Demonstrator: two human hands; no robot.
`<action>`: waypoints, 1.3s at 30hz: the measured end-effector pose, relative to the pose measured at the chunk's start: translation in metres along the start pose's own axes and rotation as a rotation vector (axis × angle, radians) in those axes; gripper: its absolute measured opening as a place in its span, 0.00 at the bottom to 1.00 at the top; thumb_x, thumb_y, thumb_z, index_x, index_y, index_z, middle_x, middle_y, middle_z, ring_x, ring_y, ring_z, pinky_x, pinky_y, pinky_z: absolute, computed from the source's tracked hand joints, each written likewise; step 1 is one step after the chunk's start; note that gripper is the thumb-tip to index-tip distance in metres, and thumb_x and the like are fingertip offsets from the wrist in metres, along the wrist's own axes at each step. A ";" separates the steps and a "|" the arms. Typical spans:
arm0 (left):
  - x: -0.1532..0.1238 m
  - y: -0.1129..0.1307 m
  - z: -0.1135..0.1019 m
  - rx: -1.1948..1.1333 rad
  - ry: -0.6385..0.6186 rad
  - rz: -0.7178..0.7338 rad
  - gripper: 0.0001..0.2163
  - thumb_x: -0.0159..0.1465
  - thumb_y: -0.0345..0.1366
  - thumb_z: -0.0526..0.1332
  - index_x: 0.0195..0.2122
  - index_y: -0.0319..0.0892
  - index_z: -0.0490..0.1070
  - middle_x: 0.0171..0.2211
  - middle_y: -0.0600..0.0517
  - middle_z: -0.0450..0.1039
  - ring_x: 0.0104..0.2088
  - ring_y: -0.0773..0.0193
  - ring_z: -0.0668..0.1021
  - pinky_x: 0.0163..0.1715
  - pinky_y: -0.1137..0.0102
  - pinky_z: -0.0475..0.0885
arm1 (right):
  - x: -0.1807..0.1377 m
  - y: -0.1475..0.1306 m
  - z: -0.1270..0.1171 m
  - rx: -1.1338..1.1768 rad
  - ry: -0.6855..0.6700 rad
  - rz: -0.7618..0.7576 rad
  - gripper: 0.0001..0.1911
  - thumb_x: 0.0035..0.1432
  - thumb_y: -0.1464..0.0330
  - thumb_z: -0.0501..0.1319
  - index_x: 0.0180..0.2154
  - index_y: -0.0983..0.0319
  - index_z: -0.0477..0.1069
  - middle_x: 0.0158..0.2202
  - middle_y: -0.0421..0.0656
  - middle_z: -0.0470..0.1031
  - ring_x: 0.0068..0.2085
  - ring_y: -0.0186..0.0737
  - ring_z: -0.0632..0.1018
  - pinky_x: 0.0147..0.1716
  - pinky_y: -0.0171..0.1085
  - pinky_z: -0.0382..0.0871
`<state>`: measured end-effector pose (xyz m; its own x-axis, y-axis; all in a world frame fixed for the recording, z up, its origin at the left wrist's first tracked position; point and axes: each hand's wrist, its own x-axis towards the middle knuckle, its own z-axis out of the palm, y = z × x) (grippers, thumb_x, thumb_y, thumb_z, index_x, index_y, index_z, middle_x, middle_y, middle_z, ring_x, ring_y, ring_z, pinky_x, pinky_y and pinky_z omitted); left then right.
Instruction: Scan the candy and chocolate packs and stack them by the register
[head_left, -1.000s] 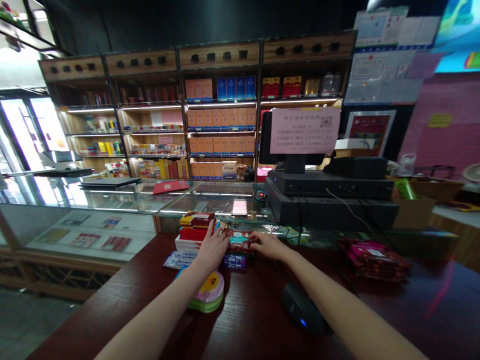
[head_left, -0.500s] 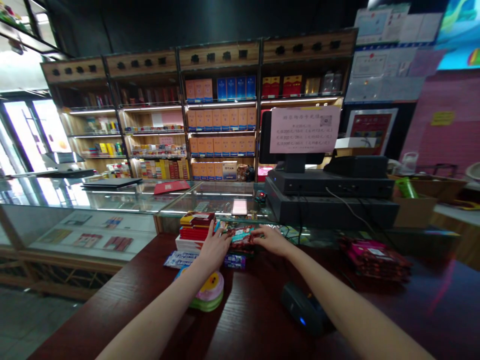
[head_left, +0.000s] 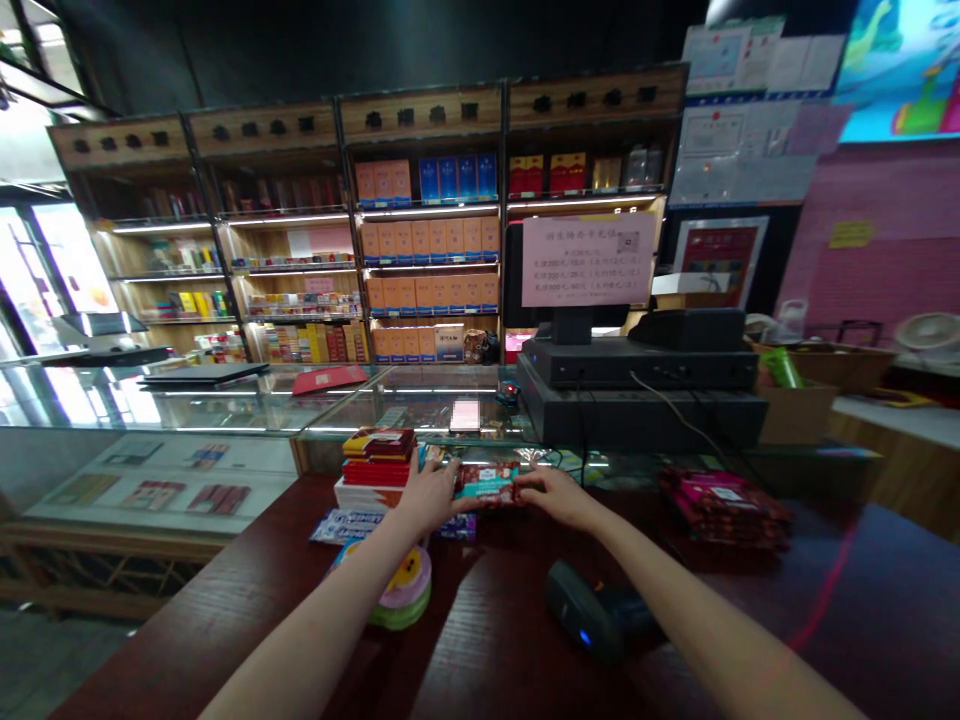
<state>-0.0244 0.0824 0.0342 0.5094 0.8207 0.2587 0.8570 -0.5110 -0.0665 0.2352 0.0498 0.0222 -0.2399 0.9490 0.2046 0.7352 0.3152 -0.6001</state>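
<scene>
My left hand point(head_left: 426, 494) and my right hand point(head_left: 555, 493) together grip a flat red and teal snack packet point(head_left: 486, 483), one hand at each end, over the far part of a dark wooden counter point(head_left: 247, 610). Just left of the left hand stands a stack of red and white boxes point(head_left: 375, 462). Blue flat packs point(head_left: 352, 524) lie under the left wrist. A round yellow and pink tape-like stack point(head_left: 409, 585) sits beneath my left forearm.
A black barcode scanner point(head_left: 592, 620) lies under my right forearm. A pile of pink packets point(head_left: 724, 505) rests at the right. Behind stand a cash register with a screen point(head_left: 637, 375), a glass display case point(head_left: 225, 400) and shelves of boxed goods point(head_left: 427, 260).
Both hands have stayed on the snack packet, shifting it slightly. The camera has turned a little to the right, so everything sits further left in the picture.
</scene>
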 end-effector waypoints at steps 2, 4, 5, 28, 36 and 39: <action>0.001 0.002 0.001 -0.007 -0.002 0.007 0.35 0.64 0.61 0.50 0.61 0.38 0.64 0.51 0.37 0.77 0.59 0.43 0.71 0.65 0.40 0.41 | -0.002 0.006 0.004 0.030 -0.007 -0.002 0.17 0.54 0.64 0.60 0.45 0.53 0.81 0.54 0.42 0.78 0.60 0.55 0.71 0.61 0.50 0.59; 0.002 0.004 0.001 -0.022 -0.002 0.016 0.35 0.64 0.62 0.51 0.61 0.39 0.65 0.50 0.38 0.77 0.60 0.44 0.70 0.65 0.40 0.40 | -0.004 0.011 0.008 0.060 -0.013 0.001 0.17 0.53 0.64 0.61 0.44 0.53 0.82 0.55 0.42 0.77 0.61 0.54 0.71 0.61 0.49 0.59; 0.002 0.005 0.001 -0.032 -0.005 0.018 0.34 0.63 0.62 0.52 0.61 0.40 0.65 0.51 0.38 0.77 0.61 0.44 0.69 0.65 0.39 0.40 | -0.005 0.014 0.010 0.075 -0.016 0.005 0.17 0.53 0.64 0.62 0.45 0.53 0.81 0.56 0.42 0.77 0.61 0.54 0.71 0.61 0.49 0.59; 0.015 0.019 -0.017 -0.190 -0.063 -0.092 0.20 0.57 0.48 0.65 0.50 0.49 0.75 0.52 0.46 0.76 0.61 0.43 0.69 0.62 0.35 0.44 | -0.020 0.004 -0.004 0.324 0.016 -0.003 0.26 0.52 0.64 0.62 0.53 0.62 0.77 0.53 0.47 0.79 0.55 0.53 0.77 0.60 0.50 0.62; 0.010 0.046 -0.041 -0.249 0.040 -0.084 0.28 0.56 0.44 0.67 0.59 0.49 0.67 0.61 0.46 0.69 0.63 0.46 0.66 0.64 0.39 0.46 | -0.050 -0.004 -0.032 0.312 0.188 -0.060 0.29 0.52 0.66 0.63 0.57 0.61 0.73 0.59 0.49 0.74 0.61 0.52 0.72 0.64 0.52 0.58; 0.007 0.063 -0.039 -0.290 0.111 -0.067 0.30 0.56 0.41 0.67 0.61 0.48 0.65 0.62 0.44 0.67 0.65 0.46 0.64 0.65 0.39 0.45 | -0.062 0.006 -0.038 0.263 0.260 -0.060 0.31 0.51 0.67 0.64 0.58 0.62 0.71 0.63 0.51 0.69 0.66 0.53 0.65 0.67 0.54 0.51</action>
<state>0.0300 0.0463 0.0696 0.4272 0.8305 0.3576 0.8224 -0.5212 0.2281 0.2791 -0.0071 0.0355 -0.0839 0.9058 0.4152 0.5289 0.3936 -0.7519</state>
